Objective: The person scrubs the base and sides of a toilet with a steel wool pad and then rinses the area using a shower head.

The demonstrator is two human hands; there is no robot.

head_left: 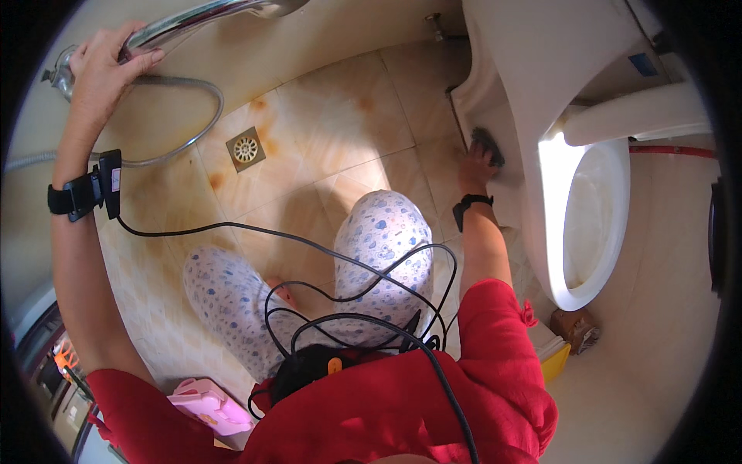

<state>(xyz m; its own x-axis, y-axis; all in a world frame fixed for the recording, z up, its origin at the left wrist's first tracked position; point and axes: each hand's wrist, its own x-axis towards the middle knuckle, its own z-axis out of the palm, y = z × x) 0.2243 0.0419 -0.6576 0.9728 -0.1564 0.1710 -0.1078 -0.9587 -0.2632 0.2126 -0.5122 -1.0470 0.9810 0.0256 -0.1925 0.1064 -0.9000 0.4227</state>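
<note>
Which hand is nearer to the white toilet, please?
Right: the right hand holds a dark pad against the toilet; the left hand is far left, at the shower handle.

The left hand (106,66) grips the end of a chrome shower handle (205,23), a silvery hose (221,104) looping to its right. The right hand (476,165) holds a dark pad (488,145) against the lower part of the white toilet (550,209); between the hands lies a floor drain (246,149).

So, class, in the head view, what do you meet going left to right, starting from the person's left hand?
Left hand, floor drain, right knee, right hand, white toilet seat, thin red strip.
</note>
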